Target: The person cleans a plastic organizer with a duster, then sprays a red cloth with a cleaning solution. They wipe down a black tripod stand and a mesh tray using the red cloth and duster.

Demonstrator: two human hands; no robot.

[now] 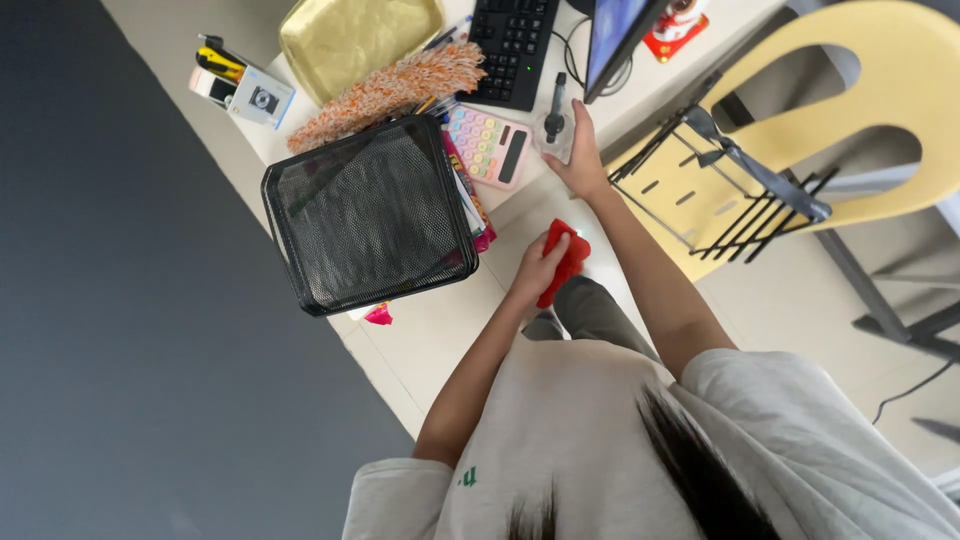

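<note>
red cloth bunched in the left hand at the desk's near edge; right hand fingers wrapped around a spray bottle beside the pink calculator; best aim spray away from the keyboard

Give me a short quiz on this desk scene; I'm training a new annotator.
1. Which hand holds the red cloth? A: left. B: right.
2. True or false: the right hand grips the spray bottle.
3. Fill in: just right of the black mesh basket lies a pink ____.

Key
1. A, the left hand.
2. True.
3. calculator.
</note>
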